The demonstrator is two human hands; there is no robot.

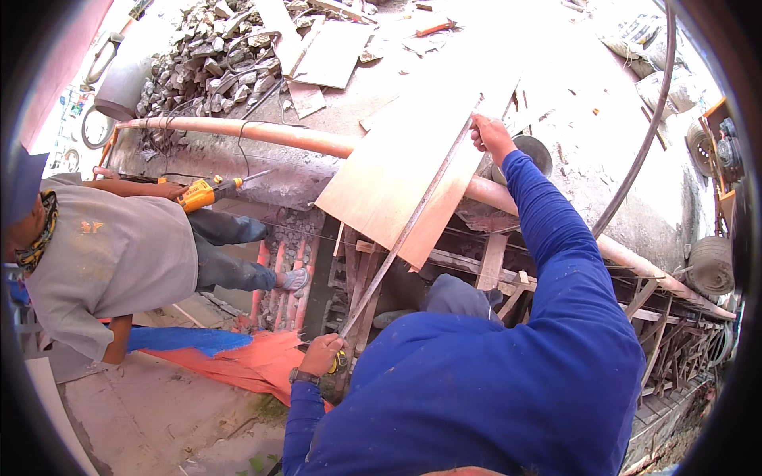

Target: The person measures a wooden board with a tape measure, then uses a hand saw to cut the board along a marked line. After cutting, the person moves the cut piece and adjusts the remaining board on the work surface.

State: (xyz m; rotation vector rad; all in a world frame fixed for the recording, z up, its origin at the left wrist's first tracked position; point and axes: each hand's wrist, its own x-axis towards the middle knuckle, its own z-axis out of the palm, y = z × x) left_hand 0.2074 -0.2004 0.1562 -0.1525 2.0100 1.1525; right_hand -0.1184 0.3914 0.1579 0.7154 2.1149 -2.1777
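My left hand (320, 355), a watch on its wrist, closes around a yellow and black tape measure (340, 363). A long, narrow grey strip (421, 213) runs from this hand up and to the right, slanting across a plywood sheet (389, 182). Whether the strip is the tape's blade or a separate bar, I cannot tell. My right hand (493, 138) is stretched far forward, its fingers closed at the strip's upper end. The plywood lies over an orange pipe (317, 140) and a timber framework (492, 262).
At left, a co-worker in a grey shirt (119, 238) holds a yellow power drill (208, 193). Orange and blue cloth (238, 361) lies below. Rubble (214, 63) is heaped far left, near a loose board (333, 51). A dark hose (651, 127) hangs at right.
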